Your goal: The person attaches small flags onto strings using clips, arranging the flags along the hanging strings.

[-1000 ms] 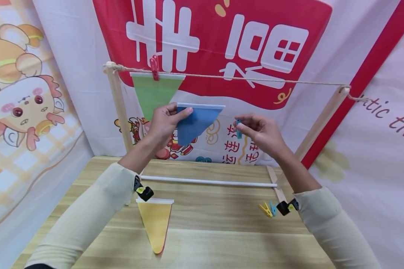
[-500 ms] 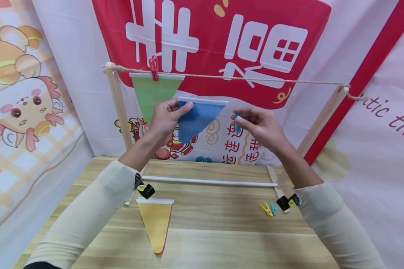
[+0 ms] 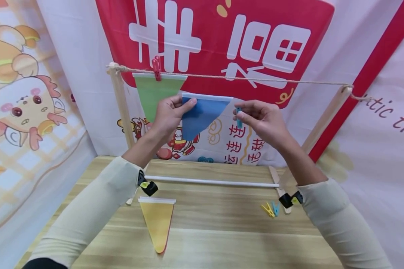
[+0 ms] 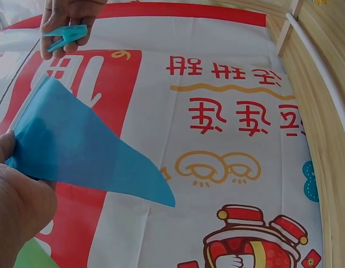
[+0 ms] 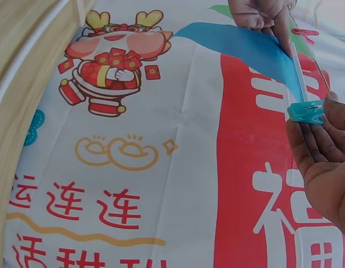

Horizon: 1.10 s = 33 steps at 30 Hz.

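My left hand (image 3: 171, 116) pinches a blue pennant (image 3: 203, 116) by the left end of its white top strip, thumb in front. The pennant hangs a little below the rope (image 3: 219, 76) and apart from it. To its right, my right hand (image 3: 264, 117) holds a teal clothespin (image 3: 239, 117) between thumb and fingers; the right wrist view also shows this clothespin (image 5: 306, 112) in the fingertips. A green pennant (image 3: 156, 91) hangs on the rope at the left, under a red clothespin (image 3: 157, 68).
Wooden posts (image 3: 121, 106) carry the rope, with a white rod (image 3: 208, 181) low between them. A yellow pennant (image 3: 157, 226) lies on the table (image 3: 229, 243), a red edge showing beneath. Yellow (image 3: 268, 209) and blue clothespins (image 3: 275, 209) lie at the right.
Both hands have risen slightly toward the rope, bringing the blue pennant and the teal clothespin up. The pennant has also shifted a little to the right, closer to the clothespin.
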Available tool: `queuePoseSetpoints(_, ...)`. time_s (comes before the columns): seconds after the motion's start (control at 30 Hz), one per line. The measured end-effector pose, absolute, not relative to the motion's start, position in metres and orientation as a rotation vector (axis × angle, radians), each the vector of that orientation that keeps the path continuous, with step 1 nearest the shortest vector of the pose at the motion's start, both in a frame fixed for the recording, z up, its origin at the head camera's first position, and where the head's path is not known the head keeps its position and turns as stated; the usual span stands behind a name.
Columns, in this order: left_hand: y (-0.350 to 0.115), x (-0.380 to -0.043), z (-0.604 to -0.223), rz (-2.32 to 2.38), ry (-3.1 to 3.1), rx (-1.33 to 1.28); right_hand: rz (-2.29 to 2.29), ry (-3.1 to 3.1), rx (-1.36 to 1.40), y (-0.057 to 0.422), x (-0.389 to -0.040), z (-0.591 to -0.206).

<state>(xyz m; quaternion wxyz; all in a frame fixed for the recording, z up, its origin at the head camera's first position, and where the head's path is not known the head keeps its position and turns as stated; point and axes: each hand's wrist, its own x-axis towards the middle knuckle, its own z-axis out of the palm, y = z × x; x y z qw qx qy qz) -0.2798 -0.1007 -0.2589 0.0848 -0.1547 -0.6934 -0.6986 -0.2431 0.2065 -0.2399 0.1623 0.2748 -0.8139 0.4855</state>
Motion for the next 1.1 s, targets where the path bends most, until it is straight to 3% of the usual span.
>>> queuePoseSetpoints(1.1,-0.092,-0.28,-0.24,-2.074,-1.971,-0.46,1.321,-2.294,0.851,0.185,-0.238,-0.186)
